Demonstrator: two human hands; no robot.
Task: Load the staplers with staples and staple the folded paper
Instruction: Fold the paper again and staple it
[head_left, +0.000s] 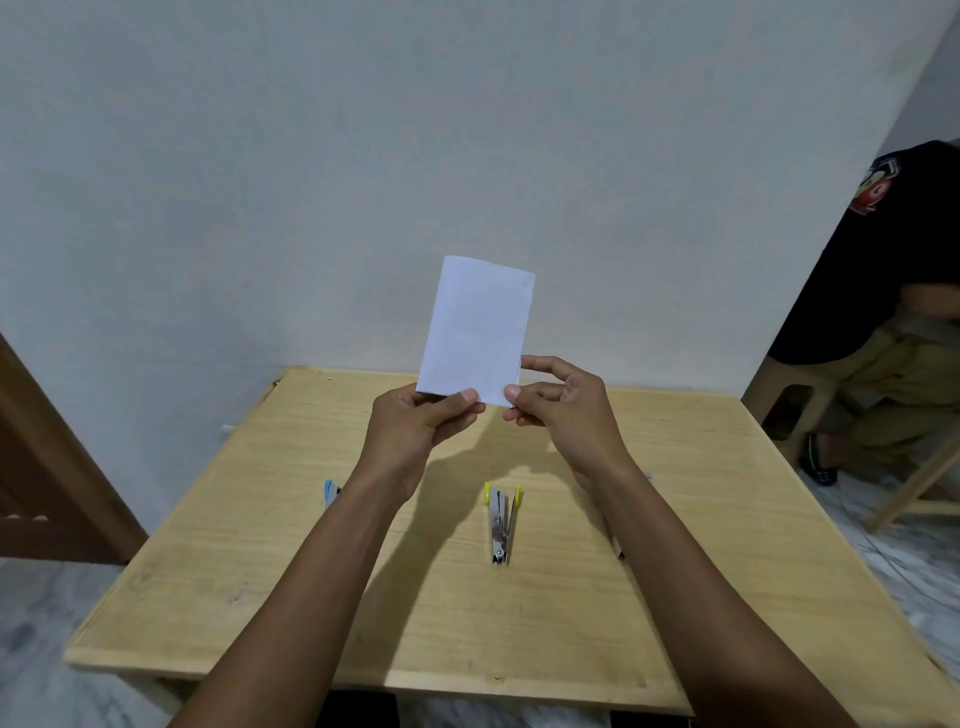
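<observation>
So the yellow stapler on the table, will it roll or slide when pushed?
The yellow stapler probably slides, not rolls: it lies long and flat on the table. The smooth wood likely gives little grip. Its metal arms look splayed open, so they may swing when nudged.

A square light wooden table (701, 519) with pale grain stands against a plain white wall (363, 156). A brown wooden door (47, 467) shows at the left edge. The floor (47, 649) is grey-white marble. At the right, a seated person in a black shirt (883, 249) and olive trousers sits on a light wooden stool (789, 405), partly cut off by the frame.
</observation>
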